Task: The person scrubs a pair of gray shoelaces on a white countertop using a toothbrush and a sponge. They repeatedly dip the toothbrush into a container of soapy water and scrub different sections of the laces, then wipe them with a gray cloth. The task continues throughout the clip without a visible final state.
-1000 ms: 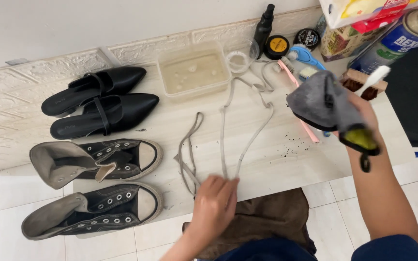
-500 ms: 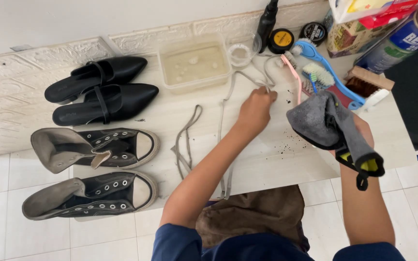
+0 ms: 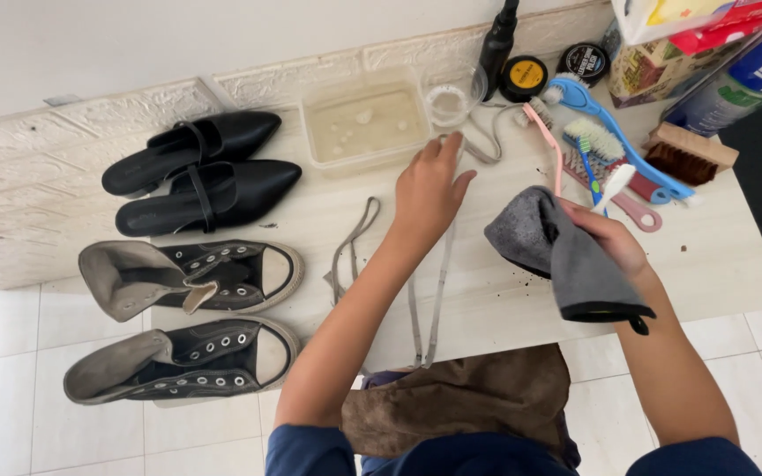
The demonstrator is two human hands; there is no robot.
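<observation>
Pale table (image 3: 504, 300): left hand (image 3: 429, 189) on shoelace (image 3: 438, 291), beside tub (image 3: 365, 123)

Grey shoelace (image 3: 438, 291) stretched along tabletop; grey cloth (image 3: 566, 256) draped, held.

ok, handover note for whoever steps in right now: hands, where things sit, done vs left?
Left hand: open, fingers on the grey shoelace near the clear tub.
Right hand: shut on the grey cloth.
Second lace lies loose on the table.
Done: both sneakers unlaced, standing beside the black flats.
Left: laces are not in the tub's water; the brushes lie unused.
</observation>
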